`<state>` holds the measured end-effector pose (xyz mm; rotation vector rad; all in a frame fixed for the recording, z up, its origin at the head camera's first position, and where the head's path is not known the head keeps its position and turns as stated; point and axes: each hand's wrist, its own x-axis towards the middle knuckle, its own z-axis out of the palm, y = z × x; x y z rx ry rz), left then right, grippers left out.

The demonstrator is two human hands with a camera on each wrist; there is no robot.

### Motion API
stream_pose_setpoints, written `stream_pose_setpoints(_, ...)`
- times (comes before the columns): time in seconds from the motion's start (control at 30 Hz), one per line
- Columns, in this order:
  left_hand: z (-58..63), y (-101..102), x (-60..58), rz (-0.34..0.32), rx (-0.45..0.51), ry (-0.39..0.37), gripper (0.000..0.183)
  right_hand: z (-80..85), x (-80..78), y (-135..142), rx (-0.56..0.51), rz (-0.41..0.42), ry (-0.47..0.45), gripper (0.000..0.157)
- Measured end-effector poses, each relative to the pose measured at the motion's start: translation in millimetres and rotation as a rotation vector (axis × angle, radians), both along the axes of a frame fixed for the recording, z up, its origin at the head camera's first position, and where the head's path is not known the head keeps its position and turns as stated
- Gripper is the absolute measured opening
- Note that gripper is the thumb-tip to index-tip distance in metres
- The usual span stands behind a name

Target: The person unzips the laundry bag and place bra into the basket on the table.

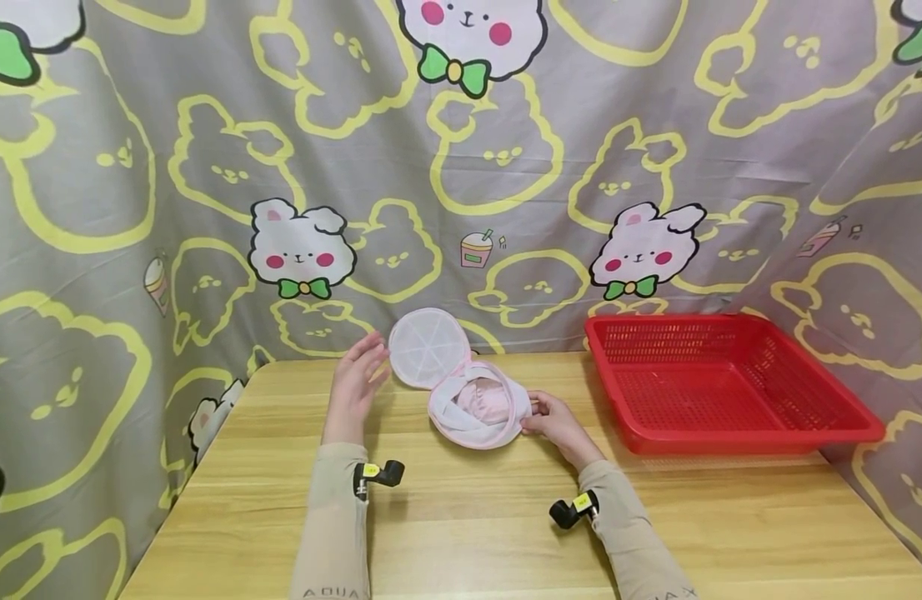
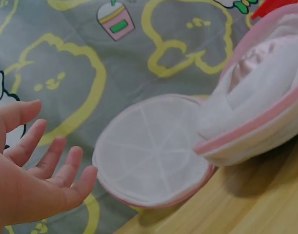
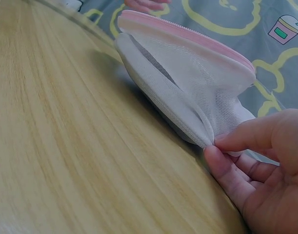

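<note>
A white mesh laundry bag (image 1: 455, 425) with pink zipper trim lies on the table, its round lid (image 1: 427, 348) flipped back toward the curtain. Inside it sits a folded piece of shiny pink fabric (image 1: 485, 401), partly covered by white material. My right hand (image 3: 270, 165) pinches the bag's lower edge between thumb and fingers, and the mesh side (image 3: 192, 73) stretches up from there. Beside the lid, my left hand (image 1: 356, 379) is held up with loosely spread fingers and nothing in them. In the left wrist view its fingertips (image 2: 85, 180) are right at the lid's edge.
A red plastic basket (image 1: 731, 437) with perforated sides stands to the right on the wooden table (image 1: 446, 533). Behind the table hangs a grey curtain (image 1: 401, 175) with cartoon prints. Both forearms wear light sleeves (image 1: 333, 525) with small black cameras strapped at the wrists.
</note>
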<state>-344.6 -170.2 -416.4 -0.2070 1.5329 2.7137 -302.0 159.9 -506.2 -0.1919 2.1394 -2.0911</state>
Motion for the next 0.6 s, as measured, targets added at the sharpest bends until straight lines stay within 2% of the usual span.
stream_pose_setpoints(0.13, 6.5, 1, 6.7, -0.024, 0.017, 0.023, 0.040, 2.3, -0.7, -2, 0.046, -0.038, -0.060, 0.047)
stream_pose_setpoints(0.3, 12.8, 1, 14.8, -0.058, -0.016, 0.014, 0.033, -0.5, -2.8, -1, 0.043, -0.042, -0.069, 0.047)
stream_pose_setpoints(0.47, 10.8, 4, 21.3, -0.087, -0.058, -0.002, 0.029, -0.7, -2.6, -1, 0.042, -0.041, -0.078, 0.047)
stream_pose_setpoints(0.6, 4.7, 13, 25.5, -0.066, -0.071, -0.018, 0.035, -0.6, -2.4, 0, 0.051, -0.037, -0.080, 0.047)
